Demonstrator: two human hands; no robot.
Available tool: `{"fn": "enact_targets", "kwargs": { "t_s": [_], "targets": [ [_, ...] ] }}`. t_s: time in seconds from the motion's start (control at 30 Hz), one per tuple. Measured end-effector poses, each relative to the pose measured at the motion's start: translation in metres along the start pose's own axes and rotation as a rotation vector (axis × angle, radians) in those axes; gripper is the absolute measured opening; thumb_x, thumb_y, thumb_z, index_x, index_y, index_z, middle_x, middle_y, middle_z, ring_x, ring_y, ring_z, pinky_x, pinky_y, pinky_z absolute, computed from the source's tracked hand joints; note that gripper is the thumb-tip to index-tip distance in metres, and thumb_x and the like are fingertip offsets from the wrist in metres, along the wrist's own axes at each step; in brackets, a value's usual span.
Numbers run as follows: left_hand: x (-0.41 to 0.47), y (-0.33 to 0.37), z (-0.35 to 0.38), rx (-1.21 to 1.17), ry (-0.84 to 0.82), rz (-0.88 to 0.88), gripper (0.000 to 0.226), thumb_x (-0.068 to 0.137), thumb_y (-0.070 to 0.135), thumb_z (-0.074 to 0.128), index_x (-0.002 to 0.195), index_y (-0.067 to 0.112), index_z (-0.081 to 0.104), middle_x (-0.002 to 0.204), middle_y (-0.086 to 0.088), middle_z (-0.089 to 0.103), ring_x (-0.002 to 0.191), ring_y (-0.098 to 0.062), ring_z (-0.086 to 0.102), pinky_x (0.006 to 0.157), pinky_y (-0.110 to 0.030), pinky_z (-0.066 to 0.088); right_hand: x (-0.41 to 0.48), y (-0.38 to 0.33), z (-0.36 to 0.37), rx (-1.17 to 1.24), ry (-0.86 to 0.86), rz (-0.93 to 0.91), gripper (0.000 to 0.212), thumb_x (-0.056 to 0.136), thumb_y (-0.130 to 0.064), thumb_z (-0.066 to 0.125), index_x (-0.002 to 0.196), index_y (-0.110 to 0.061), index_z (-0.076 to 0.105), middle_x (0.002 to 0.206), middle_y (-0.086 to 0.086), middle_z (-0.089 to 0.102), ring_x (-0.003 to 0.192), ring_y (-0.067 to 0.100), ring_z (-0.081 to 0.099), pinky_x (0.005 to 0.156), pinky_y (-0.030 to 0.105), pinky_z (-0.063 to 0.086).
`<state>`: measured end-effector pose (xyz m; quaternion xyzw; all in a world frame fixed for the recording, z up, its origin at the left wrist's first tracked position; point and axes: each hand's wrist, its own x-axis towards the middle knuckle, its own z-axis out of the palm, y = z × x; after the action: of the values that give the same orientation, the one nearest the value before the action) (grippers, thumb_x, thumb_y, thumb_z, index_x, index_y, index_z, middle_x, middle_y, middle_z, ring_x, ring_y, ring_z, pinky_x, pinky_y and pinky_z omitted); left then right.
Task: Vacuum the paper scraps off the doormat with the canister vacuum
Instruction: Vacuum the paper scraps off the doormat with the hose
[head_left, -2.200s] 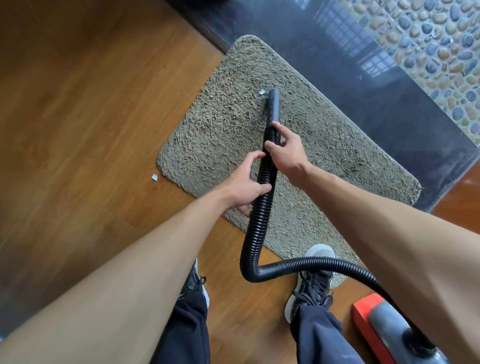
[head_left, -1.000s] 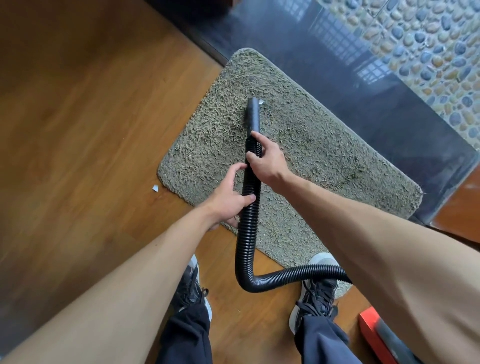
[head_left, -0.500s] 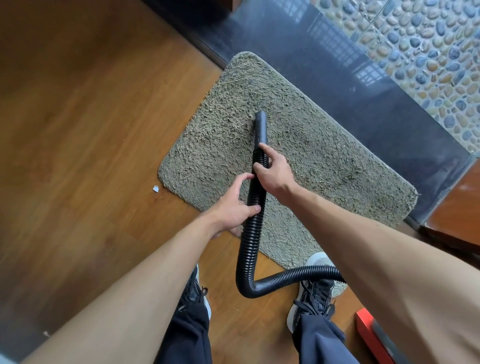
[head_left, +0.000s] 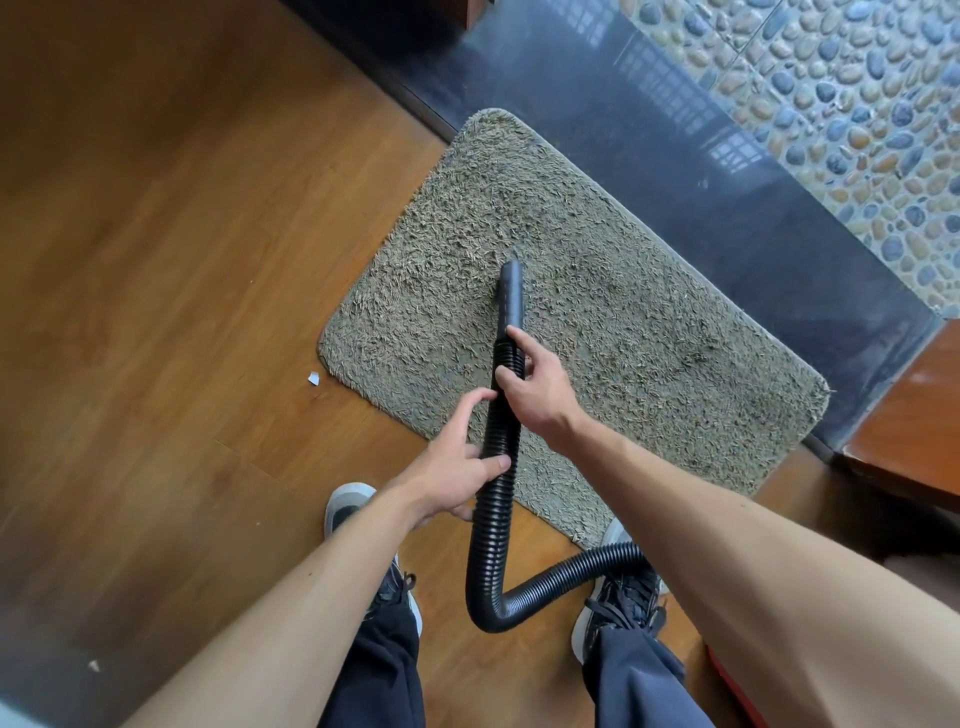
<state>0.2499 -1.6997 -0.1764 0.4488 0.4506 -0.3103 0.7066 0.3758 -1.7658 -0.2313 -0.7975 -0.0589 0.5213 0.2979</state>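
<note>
A shaggy beige doormat (head_left: 623, 322) lies on the wooden floor. The black ribbed vacuum hose (head_left: 493, 499) ends in a smooth black nozzle (head_left: 510, 293) whose tip rests on the middle of the mat. My right hand (head_left: 535, 387) grips the hose just behind the nozzle. My left hand (head_left: 457, 467) holds the hose lower down, fingers curled round it. I see no scraps on the mat. One white paper scrap (head_left: 313, 379) lies on the floor just off the mat's left edge. Only a red sliver of the canister (head_left: 737, 696) shows at the bottom right.
A dark polished threshold strip (head_left: 675, 156) runs behind the mat, with pebble flooring (head_left: 857, 104) beyond. My two shoes (head_left: 618, 608) stand at the mat's near edge. Another small scrap (head_left: 94, 665) lies on the floor at the lower left. A wooden piece (head_left: 914, 415) sits at right.
The nozzle has slid back from the mat's far part toward its middle. The white scrap seen at the nozzle tip earlier is gone. Both hands keep their hold on the hose.
</note>
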Motion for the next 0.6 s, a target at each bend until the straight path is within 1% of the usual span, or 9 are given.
{"fn": "enact_targets", "kwargs": {
  "t_s": [0.1, 0.17, 0.23, 0.33, 0.4, 0.5, 0.57, 0.6],
  "targets": [
    [-0.011, -0.012, 0.004, -0.014, 0.012, -0.004, 0.068, 0.097, 0.009, 0.059, 0.134, 0.056, 0.028, 0.101, -0.014, 0.074, 0.087, -0.024, 0.072, 0.068, -0.049, 0.062, -0.011, 0.007, 0.005, -0.023, -0.029, -0.022, 0.062, 0.088, -0.023, 0.056, 0.148, -0.030, 0.040, 0.117, 0.012, 0.065, 0.094, 0.023, 0.068, 0.087, 0.050, 0.058],
    [-0.016, -0.018, 0.003, -0.026, 0.033, 0.002, 0.068, 0.097, 0.010, 0.060, 0.133, 0.058, 0.029, 0.102, -0.013, 0.073, 0.092, -0.025, 0.072, 0.068, -0.046, 0.062, -0.013, 0.006, 0.008, -0.038, -0.038, -0.042, 0.061, 0.088, -0.024, 0.057, 0.146, -0.030, 0.042, 0.110, 0.008, 0.066, 0.090, 0.021, 0.067, 0.087, 0.050, 0.057],
    [-0.019, -0.023, 0.001, -0.032, 0.060, 0.015, 0.068, 0.096, 0.011, 0.060, 0.131, 0.060, 0.030, 0.101, -0.011, 0.074, 0.089, -0.021, 0.071, 0.067, -0.045, 0.062, -0.014, 0.005, 0.012, -0.033, -0.043, -0.057, 0.062, 0.085, -0.027, 0.058, 0.145, -0.032, 0.043, 0.104, 0.004, 0.066, 0.089, 0.023, 0.067, 0.087, 0.051, 0.056],
    [-0.021, -0.027, 0.002, -0.018, 0.069, 0.010, 0.067, 0.097, 0.012, 0.060, 0.129, 0.063, 0.031, 0.101, -0.011, 0.074, 0.087, -0.020, 0.070, 0.065, -0.042, 0.062, -0.017, 0.008, 0.017, 0.003, -0.050, -0.024, 0.065, 0.083, -0.029, 0.057, 0.146, -0.030, 0.043, 0.108, 0.005, 0.068, 0.093, 0.023, 0.068, 0.089, 0.050, 0.055],
    [-0.022, -0.028, 0.004, -0.001, 0.046, -0.007, 0.066, 0.097, 0.012, 0.060, 0.130, 0.062, 0.031, 0.102, -0.012, 0.073, 0.084, -0.018, 0.068, 0.065, -0.042, 0.062, -0.022, 0.015, 0.019, 0.043, -0.012, 0.012, 0.067, 0.080, -0.032, 0.057, 0.145, -0.029, 0.043, 0.113, 0.008, 0.068, 0.095, 0.021, 0.067, 0.092, 0.050, 0.054],
    [-0.021, -0.024, 0.011, 0.062, -0.004, -0.020, 0.067, 0.097, 0.013, 0.059, 0.132, 0.061, 0.029, 0.100, -0.011, 0.073, 0.081, -0.018, 0.068, 0.061, -0.038, 0.060, -0.032, 0.030, 0.014, 0.089, 0.079, 0.058, 0.064, 0.083, -0.033, 0.058, 0.145, -0.030, 0.044, 0.116, 0.007, 0.068, 0.100, 0.020, 0.066, 0.097, 0.048, 0.052],
    [-0.019, -0.021, 0.017, 0.103, -0.032, -0.026, 0.067, 0.097, 0.013, 0.058, 0.132, 0.061, 0.029, 0.098, -0.010, 0.073, 0.077, -0.017, 0.067, 0.058, -0.036, 0.059, -0.040, 0.037, 0.008, 0.149, 0.123, 0.089, 0.060, 0.088, -0.027, 0.060, 0.145, -0.029, 0.044, 0.116, 0.007, 0.067, 0.103, 0.022, 0.066, 0.097, 0.047, 0.052],
    [-0.019, -0.020, 0.019, 0.115, -0.045, -0.029, 0.067, 0.096, 0.012, 0.058, 0.131, 0.061, 0.029, 0.097, -0.008, 0.073, 0.076, -0.017, 0.067, 0.058, -0.036, 0.058, -0.044, 0.039, 0.005, 0.174, 0.134, 0.098, 0.057, 0.091, -0.021, 0.060, 0.145, -0.027, 0.045, 0.112, 0.006, 0.066, 0.100, 0.021, 0.066, 0.096, 0.046, 0.053]
  ]
}}
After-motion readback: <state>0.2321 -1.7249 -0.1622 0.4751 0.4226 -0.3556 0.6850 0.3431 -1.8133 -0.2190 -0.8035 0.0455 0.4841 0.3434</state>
